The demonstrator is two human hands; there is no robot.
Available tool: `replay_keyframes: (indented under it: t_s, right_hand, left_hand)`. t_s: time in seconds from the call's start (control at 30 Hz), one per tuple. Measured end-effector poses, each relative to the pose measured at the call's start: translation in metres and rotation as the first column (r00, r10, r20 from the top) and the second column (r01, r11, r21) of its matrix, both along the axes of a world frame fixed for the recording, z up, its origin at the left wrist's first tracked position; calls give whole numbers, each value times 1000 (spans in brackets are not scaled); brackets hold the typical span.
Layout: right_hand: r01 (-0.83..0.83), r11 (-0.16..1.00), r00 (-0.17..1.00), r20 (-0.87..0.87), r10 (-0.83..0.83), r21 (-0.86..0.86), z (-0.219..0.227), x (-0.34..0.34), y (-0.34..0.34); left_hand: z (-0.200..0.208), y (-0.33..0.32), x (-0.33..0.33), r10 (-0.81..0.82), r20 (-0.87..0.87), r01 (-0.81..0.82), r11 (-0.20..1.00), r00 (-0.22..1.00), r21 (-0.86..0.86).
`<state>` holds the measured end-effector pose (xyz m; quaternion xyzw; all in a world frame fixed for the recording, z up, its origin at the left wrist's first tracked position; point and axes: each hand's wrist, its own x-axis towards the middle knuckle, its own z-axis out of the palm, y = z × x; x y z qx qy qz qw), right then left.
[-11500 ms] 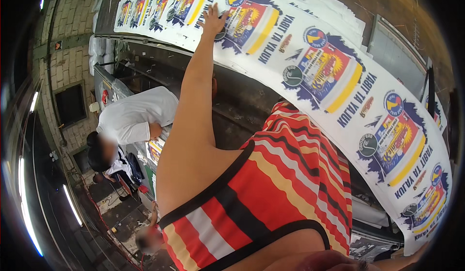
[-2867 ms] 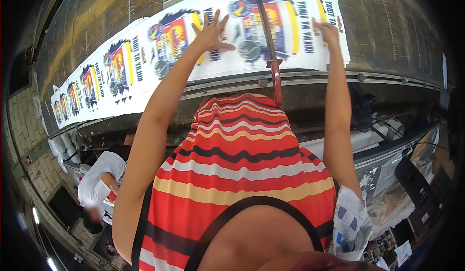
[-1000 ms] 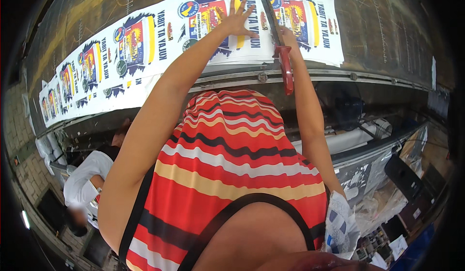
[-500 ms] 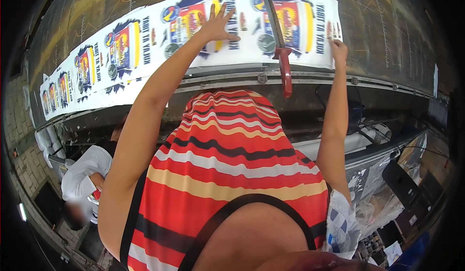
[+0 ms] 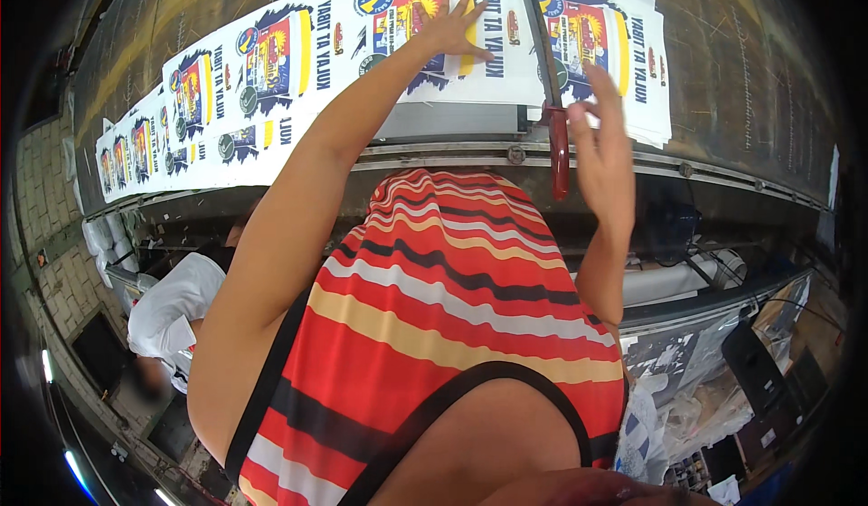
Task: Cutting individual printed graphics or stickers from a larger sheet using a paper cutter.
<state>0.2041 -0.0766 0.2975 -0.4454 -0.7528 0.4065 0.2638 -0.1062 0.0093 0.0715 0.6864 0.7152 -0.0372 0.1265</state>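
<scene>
Left hand (image 5: 452,31) flat on the printed banner strip (image 5: 298,63), fingers spread wide, palm pressing the sheet to the worktop (image 5: 723,63). Holding nothing. Right hand (image 5: 601,158) raised off the surface, fingers loosely spread, empty, hovering just right of the red handle (image 5: 560,158).

The red handle belongs to a long dark blade or straightedge (image 5: 535,31) that runs across the strip between two prints; handle end hangs over the worktop's near metal rail (image 5: 723,179). It sits directly between the two hands.

The strip lies along the worktop, running away to the left with repeated colourful prints; right end stops near the right hand.

Person's striped red top (image 5: 434,325) blocks the lower centre. Another person in a white shirt (image 5: 172,312) bends low at left, below the worktop edge. Clutter of plastic sheets and dark boxes (image 5: 750,370) lower right.
</scene>
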Motion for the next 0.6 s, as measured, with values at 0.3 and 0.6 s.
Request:
replay_keyframes:
  t_s: [0.3,0.6]
  right_hand:
    - [2,978,898,431,91,-211,-40,-7,-26]
    - [28,989,805,589,66,-148,-174,1,-51]
  left_hand:
    - [-10,7,-3,-10,2,9,996,1000,83]
    - [-22,5,-3,-16,54,10,993,998,115]
